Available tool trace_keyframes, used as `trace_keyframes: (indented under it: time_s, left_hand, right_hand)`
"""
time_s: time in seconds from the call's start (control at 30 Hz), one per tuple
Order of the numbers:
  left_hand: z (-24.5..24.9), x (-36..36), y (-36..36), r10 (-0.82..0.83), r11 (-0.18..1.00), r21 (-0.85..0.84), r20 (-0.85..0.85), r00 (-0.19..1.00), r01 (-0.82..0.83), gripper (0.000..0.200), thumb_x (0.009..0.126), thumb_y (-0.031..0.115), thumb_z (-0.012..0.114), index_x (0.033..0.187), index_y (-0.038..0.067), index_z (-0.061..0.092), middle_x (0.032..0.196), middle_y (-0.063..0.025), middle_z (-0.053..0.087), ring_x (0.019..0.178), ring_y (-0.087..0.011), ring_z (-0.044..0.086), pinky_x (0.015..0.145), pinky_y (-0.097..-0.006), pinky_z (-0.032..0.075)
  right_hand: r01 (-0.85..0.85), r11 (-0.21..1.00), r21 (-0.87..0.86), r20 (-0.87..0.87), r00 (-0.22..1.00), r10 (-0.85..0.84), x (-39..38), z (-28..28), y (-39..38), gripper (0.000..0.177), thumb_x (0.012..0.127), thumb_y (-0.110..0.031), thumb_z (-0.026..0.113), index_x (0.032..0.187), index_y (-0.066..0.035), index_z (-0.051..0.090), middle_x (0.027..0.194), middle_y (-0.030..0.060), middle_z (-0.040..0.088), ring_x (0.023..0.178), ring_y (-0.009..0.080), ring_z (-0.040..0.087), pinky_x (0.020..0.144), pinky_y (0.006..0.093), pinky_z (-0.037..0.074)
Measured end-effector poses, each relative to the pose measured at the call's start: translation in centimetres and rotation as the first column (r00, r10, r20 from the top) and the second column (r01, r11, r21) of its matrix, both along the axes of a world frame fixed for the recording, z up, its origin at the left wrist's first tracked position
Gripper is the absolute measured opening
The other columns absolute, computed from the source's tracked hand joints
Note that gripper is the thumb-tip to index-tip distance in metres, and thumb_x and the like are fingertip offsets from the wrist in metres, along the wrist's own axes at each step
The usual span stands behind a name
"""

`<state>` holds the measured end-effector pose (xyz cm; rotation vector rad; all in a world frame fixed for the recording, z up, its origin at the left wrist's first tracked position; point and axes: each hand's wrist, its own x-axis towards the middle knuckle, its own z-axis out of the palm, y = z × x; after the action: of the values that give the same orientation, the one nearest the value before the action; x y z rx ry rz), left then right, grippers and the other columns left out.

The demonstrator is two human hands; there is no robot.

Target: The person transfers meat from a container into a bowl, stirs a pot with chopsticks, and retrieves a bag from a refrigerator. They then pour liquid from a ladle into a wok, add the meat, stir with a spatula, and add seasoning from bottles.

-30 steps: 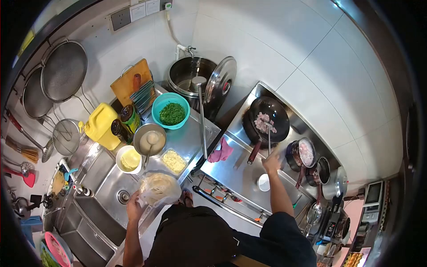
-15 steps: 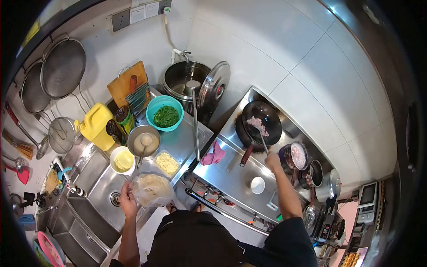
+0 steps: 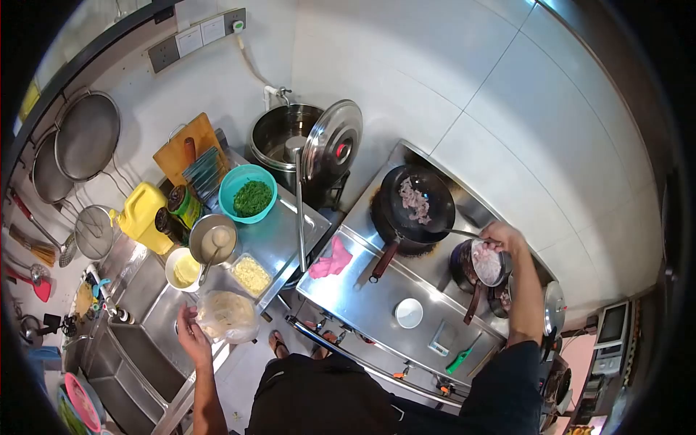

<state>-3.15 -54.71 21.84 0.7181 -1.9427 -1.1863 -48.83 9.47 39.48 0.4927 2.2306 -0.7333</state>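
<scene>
My right hand (image 3: 505, 238) is closed round the handle of a metal spatula (image 3: 462, 233), whose far end reaches into the black wok (image 3: 438, 194). Pale meat pieces (image 3: 415, 201) lie spread in the wok. Just below my right hand, a bowl of pale pink-white food (image 3: 486, 262) sits over a dark pot. My left hand (image 3: 191, 335) is at the left edge of a clear plastic bag (image 3: 228, 316) with pale contents, its fingers curled against it. Close by are a tub of yellow chopped food (image 3: 251, 275), a white bowl (image 3: 174, 270) and a steel bowl with a ladle (image 3: 198, 235).
A turquoise bowl of chopped greens (image 3: 253, 199) stands on the left counter near a tall steel pot (image 3: 283, 138) with its lid tilted. A pink cloth (image 3: 331, 259), small white bowl (image 3: 409, 313) and green lighter (image 3: 460, 361) lie along the stove front. The sink (image 3: 134, 355) is left.
My right hand has moved rightward and up with the spatula, which now lies at a flatter angle. The meat is more spread out in the wok. My left hand stays beside the bag.
</scene>
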Motion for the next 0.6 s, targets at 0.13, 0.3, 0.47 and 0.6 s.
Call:
trace_keyframes:
  time_s: [0.13, 0.3, 0.47, 0.6]
  left_hand:
    - [0.3, -0.2, 3.0, 0.033, 0.999, -0.03, 0.01, 0.999, -0.033, 0.052, 0.084, -0.011, 0.035, 0.133, 0.0, 0.051, 0.104, -0.0103, 0.06, 0.096, -0.0182, 0.057, 0.089, -0.0306, 0.045]
    - [-0.3, 0.4, 5.9, -0.011, 1.0, -0.009, 0.019, 1.0, 0.011, 0.048, 0.087, -0.01, 0.035, 0.131, -0.001, 0.052, 0.099, -0.0091, 0.061, 0.091, -0.0164, 0.056, 0.085, -0.0294, 0.046]
    - [0.1, -2.7, 7.6, -0.051, 0.999, -0.011, 0.008, 0.999, 0.051, 0.045, 0.089, -0.009, 0.036, 0.13, -0.002, 0.053, 0.098, -0.0097, 0.061, 0.091, -0.0167, 0.057, 0.086, -0.03, 0.046]
    - [0.2, -3.1, 10.5, -0.092, 0.996, -0.003, 0.046, 0.995, 0.092, 0.045, 0.089, -0.009, 0.036, 0.13, -0.002, 0.052, 0.099, -0.0102, 0.061, 0.091, -0.0175, 0.057, 0.087, -0.0307, 0.046]
  right_hand:
    - [0.236, 0.913, -0.333, -0.086, 0.957, -0.278, 2.8, -12.7, 0.7, 0.015, 0.091, -0.016, 0.06, 0.09, -0.002, 0.063, 0.064, 0.0045, 0.057, 0.047, 0.0116, 0.049, 0.038, 0.0244, 0.035]
    - [-0.058, 0.963, -0.264, -0.476, 0.876, -0.078, 2.6, -16.0, 0.4, 0.022, 0.094, -0.018, 0.055, 0.085, 0.0, 0.064, 0.056, -0.0002, 0.049, 0.041, 0.0078, 0.042, 0.034, 0.0249, 0.029]
    - [-0.298, 0.762, 0.575, -0.625, 0.442, 0.644, 4.0, -11.3, -3.0, 0.019, 0.085, -0.016, 0.058, 0.098, -0.006, 0.066, 0.074, 0.0192, 0.064, 0.076, 0.0362, 0.067, 0.067, 0.0477, 0.052]
    - [-0.321, 0.649, 0.69, -0.417, 0.556, 0.719, 9.8, -9.5, -3.3, 0.025, 0.087, -0.015, 0.053, 0.108, -0.009, 0.063, 0.088, 0.0193, 0.067, 0.085, 0.0371, 0.068, 0.073, 0.0498, 0.054]
